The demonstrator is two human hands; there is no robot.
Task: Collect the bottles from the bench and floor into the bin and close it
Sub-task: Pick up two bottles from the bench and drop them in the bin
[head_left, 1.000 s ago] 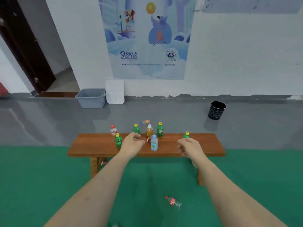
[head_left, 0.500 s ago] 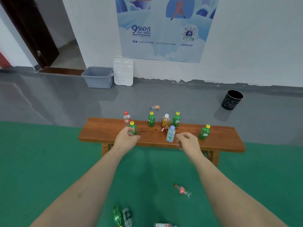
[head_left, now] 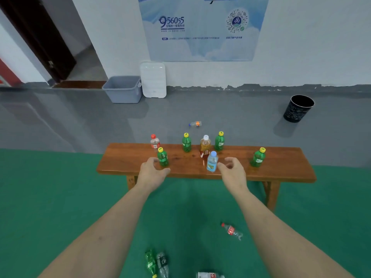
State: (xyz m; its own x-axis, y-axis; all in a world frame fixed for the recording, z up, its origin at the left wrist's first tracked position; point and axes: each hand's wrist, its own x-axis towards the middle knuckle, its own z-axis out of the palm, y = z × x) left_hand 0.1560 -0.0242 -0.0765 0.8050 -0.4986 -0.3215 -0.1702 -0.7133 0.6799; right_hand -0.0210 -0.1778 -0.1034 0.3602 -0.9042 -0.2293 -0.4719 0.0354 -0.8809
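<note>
A wooden bench (head_left: 128,163) carries several upright bottles. My left hand (head_left: 152,171) is open just left of a green bottle (head_left: 163,157) near the front edge, fingers curled toward it without touching. My right hand (head_left: 232,171) is open right beside a pale blue water bottle (head_left: 212,161). Behind stand a red-capped bottle (head_left: 154,143), two green bottles (head_left: 186,142) (head_left: 219,141) and an amber bottle (head_left: 205,146); another green bottle (head_left: 258,157) is at the right. The grey bin (head_left: 122,89) and its white lid (head_left: 153,79) stand by the wall.
Bottles lie on the floor: an orange-labelled one (head_left: 195,124) behind the bench, a red-labelled one (head_left: 231,231) on the green mat, a green and a dark one (head_left: 156,262) near my feet, and a clear one (head_left: 208,275). A black waste basket (head_left: 299,108) stands at right.
The view has tilted down and closed in on the bench. Both hands have opened from loose fists and reached forward to the green bottle and the blue bottle.
</note>
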